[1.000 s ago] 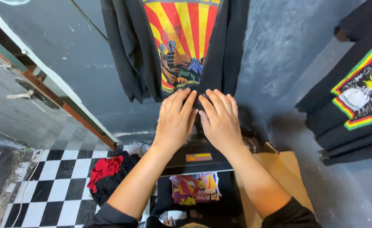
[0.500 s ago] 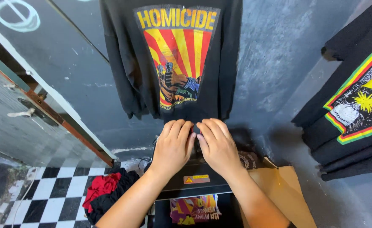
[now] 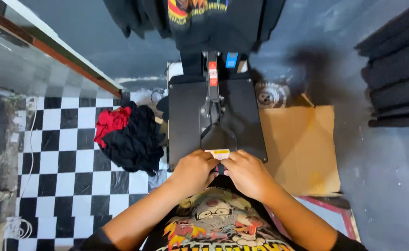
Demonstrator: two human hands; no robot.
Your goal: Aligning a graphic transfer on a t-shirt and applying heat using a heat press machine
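A black heat press (image 3: pixel 190 116) stands in front of me with its flat top plate lowered. Its handle (image 3: pixel 218 153), marked by a small yellow and white label, points toward me. My left hand (image 3: pixel 193 172) and my right hand (image 3: pixel 246 174) are both wrapped around the handle's near end, side by side. Below my arms I see the printed front of the black T-shirt (image 3: pixel 214 223) I wear, with a cartoon figure and flames.
A heap of black and red clothes (image 3: pixel 128 132) lies on the black-and-white checkered floor (image 3: pixel 60 153) at the left. A brown cardboard sheet (image 3: pixel 300 144) lies right of the press. Black printed shirts hang on the grey wall, one above (image 3: pixel 200 18), more at right (image 3: pixel 397 79).
The handle has come down from raised to low and level, with both hands still on it. The press plate now lies shut. My view has tilted downward.
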